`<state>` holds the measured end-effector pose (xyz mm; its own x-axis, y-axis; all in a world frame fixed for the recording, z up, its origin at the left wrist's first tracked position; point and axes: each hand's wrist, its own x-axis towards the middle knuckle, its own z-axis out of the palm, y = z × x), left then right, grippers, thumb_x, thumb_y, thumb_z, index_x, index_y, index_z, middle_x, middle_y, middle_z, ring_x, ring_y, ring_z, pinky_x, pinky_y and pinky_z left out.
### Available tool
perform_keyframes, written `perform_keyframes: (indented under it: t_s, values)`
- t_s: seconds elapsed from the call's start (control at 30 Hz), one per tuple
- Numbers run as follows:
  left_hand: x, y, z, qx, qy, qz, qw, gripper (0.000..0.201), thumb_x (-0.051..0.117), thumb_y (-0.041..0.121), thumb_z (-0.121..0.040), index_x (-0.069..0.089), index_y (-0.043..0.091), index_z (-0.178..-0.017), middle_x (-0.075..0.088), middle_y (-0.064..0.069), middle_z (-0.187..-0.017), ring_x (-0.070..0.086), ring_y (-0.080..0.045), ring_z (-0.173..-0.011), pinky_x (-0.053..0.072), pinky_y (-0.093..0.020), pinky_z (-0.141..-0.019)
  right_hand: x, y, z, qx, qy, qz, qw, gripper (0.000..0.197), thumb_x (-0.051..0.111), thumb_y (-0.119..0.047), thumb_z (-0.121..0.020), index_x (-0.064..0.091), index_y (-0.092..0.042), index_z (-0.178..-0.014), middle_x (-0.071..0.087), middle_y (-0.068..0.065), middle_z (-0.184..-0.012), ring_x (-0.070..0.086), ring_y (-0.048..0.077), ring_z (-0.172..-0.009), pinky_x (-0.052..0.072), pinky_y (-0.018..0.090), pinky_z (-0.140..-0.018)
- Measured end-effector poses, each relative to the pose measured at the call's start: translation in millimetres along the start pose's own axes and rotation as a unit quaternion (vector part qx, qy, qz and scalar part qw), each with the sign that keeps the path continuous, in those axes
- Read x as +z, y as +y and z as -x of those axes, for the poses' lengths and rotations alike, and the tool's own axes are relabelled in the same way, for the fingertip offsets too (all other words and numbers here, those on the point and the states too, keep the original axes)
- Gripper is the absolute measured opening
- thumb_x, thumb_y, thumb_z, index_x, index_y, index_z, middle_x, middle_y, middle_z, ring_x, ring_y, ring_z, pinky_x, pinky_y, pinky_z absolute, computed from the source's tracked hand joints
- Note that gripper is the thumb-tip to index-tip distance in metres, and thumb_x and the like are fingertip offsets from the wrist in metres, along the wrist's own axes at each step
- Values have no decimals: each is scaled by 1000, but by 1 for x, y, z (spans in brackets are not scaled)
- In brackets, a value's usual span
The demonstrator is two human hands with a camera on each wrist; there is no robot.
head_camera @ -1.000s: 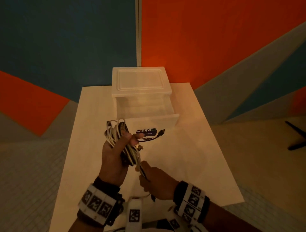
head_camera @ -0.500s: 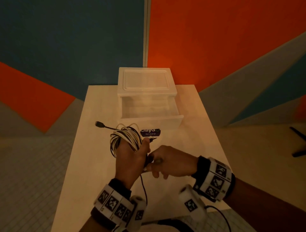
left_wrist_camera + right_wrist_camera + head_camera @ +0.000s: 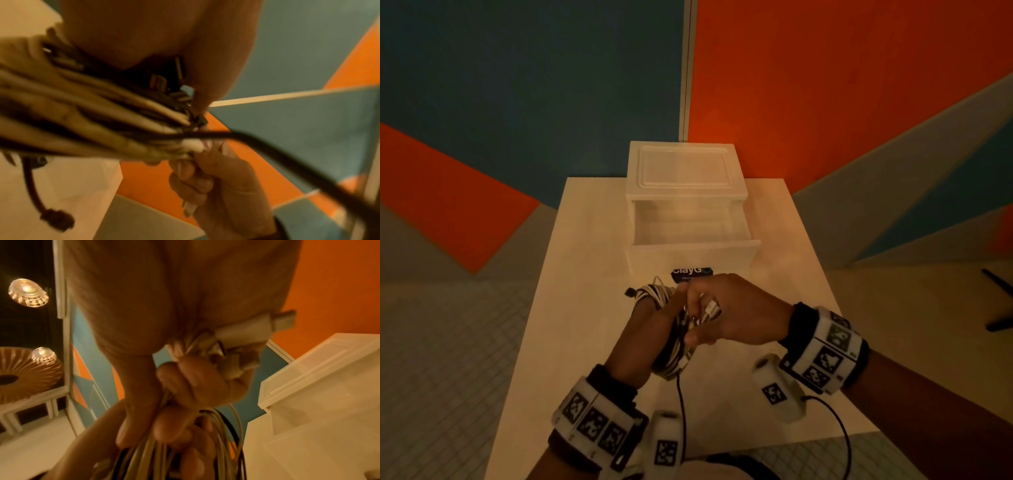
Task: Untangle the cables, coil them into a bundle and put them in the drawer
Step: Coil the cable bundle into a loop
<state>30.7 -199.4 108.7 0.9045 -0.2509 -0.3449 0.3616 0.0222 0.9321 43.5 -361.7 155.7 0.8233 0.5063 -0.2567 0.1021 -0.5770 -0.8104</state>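
Pale surface (image 3: 585, 308); left hand (image 3: 647, 329) grips cable bundle (image 3: 657, 294), right hand (image 3: 736, 315) pinches white plug ends (image 3: 711, 308): tuck them in snugly before the open drawer (image 3: 691, 246).

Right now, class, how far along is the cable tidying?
Done: the cables are gathered into a coil, and the drawer stands open with nothing visible inside. In hand: the left hand grips the coil while the right hand holds a white plug end against it. Left: tucking the loose ends and placing the bundle in the drawer.
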Motion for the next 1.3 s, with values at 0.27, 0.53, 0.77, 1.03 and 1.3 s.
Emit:
perform_keyframes:
  t_s: [0.27,0.53,0.77,1.03,1.3]
  values:
    - [-11,1,13,32,-231,27,972,30,78,14,-69,69,3,-95,69,-10,-83,65,-23,-82,50,-34,-76,-8,-2,-4,13,-26,-40,999,33,88,-17,-67,60,-13,-86,65,3,-84,60,22,-57,50,34,-51]
    - [-22,-2,18,-10,-287,29,957,24,73,-14,-65,65,4,-79,62,-5,-68,61,-21,-70,40,-65,-95,6,-1,4,-79,-18,80,994,70,78,-40,-76,41,-29,-135,46,-7,-112,51,3,-101,45,20,-84]
    - [-15,-9,24,-105,-314,16,944,40,69,-12,-60,68,-5,-99,68,-20,-88,65,-34,-87,50,-50,-90,-4,0,1,-84,-292,176,936,89,69,-27,-88,9,-26,-154,36,7,-141,33,22,-132,31,43,-113]
    - [-16,4,23,-99,-331,36,938,36,83,21,-67,71,4,-96,71,-11,-91,66,-23,-86,49,-35,-81,1,-2,6,-51,-231,370,898,56,57,-22,-94,30,-16,-144,43,11,-123,44,18,-68,42,36,-65]
    - [-37,12,13,-56,-263,3,963,87,64,69,-72,63,-8,-115,62,-32,-118,59,-43,-111,43,-50,-100,1,6,-2,-85,-116,295,944,27,61,-13,-89,46,-6,-111,50,10,-106,46,20,-76,37,32,-63]
